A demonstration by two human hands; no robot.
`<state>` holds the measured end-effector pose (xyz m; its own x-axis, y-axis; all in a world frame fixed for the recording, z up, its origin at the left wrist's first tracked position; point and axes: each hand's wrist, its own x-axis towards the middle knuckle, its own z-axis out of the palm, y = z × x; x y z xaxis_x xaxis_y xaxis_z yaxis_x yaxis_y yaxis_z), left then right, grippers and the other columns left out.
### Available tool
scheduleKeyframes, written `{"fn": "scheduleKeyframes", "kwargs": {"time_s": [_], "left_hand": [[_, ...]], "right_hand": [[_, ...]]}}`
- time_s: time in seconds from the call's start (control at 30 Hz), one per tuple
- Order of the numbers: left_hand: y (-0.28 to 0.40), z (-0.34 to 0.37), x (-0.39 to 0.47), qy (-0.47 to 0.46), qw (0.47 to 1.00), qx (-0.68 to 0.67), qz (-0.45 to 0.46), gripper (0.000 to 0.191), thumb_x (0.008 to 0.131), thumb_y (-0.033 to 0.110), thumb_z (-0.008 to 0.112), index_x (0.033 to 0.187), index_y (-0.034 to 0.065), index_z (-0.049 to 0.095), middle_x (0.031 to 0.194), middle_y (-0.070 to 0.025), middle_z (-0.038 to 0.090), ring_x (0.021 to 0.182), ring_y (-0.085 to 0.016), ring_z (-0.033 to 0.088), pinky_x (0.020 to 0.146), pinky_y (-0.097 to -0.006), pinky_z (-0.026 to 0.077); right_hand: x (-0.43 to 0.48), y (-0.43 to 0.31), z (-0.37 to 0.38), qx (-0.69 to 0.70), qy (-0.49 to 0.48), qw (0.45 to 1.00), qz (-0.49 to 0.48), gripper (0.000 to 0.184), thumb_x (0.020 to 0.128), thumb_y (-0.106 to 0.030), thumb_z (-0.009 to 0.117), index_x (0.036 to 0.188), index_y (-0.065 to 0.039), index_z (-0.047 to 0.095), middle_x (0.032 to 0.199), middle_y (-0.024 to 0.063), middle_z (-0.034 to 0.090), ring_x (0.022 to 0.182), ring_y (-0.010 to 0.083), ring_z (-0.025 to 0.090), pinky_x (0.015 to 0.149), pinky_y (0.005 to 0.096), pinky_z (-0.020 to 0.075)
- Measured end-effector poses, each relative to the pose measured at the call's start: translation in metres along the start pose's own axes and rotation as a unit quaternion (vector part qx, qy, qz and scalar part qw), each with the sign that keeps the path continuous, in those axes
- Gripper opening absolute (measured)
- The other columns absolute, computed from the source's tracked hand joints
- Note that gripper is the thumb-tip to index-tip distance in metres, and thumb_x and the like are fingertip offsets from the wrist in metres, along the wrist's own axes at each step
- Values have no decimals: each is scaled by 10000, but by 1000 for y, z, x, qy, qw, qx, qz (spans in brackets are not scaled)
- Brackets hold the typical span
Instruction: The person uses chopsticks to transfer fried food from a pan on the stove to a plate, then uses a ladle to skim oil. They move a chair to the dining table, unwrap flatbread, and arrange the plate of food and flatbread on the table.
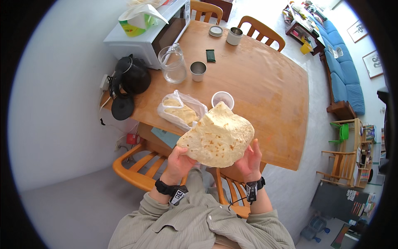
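Note:
A large browned flatbread (217,137) is held up over the near edge of the wooden table (264,84). My left hand (180,163) grips its lower left side, thumb on top. Under the lower right edge is my right hand (250,160), its fingers partly hidden and the thumb sticking up. Just behind the bread, a plastic bag (199,107) lies with more flatbread (183,113) inside. A round white tub (223,96) is partly covered by the bread's top corner; its contents are hard to make out.
A glass jug (173,67), a metal cup (198,72), a dark green packet (210,56) and a white canister (234,36) stand or lie farther back. At the left are a black kettle (133,76) and a microwave (143,40). Wooden chairs (133,168) flank the near edge.

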<state>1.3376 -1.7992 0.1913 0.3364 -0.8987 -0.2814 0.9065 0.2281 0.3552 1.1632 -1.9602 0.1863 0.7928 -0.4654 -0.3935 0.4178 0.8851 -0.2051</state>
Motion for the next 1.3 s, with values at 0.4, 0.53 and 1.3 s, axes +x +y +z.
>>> {"fn": "scheduleKeyframes", "kwargs": {"time_s": [0.4,0.53,1.3], "left_hand": [[-29,25,-1,41,971,222,81,333,868,59,611,1181,-25,538,1090,-81,626,954,-132,607,786,-266,510],[-51,39,-12,48,946,303,110,233,864,73,625,1067,-41,613,974,-61,664,862,-104,614,736,-242,498],[-203,107,-186,119,867,389,287,351,980,243,465,1182,-37,525,996,-25,606,845,-57,527,695,-201,432]], "right_hand": [[-39,-3,5,-286,87,945,-131,477,847,-7,588,1298,-51,440,1255,77,537,1154,211,529,935,344,473],[-66,-13,-7,-317,71,929,-180,459,842,6,596,1278,-46,462,1238,72,547,1146,193,531,930,330,473],[-232,-45,-56,-340,-54,924,-166,422,816,45,633,1217,-29,525,1179,62,591,1078,165,562,898,303,472]]}}
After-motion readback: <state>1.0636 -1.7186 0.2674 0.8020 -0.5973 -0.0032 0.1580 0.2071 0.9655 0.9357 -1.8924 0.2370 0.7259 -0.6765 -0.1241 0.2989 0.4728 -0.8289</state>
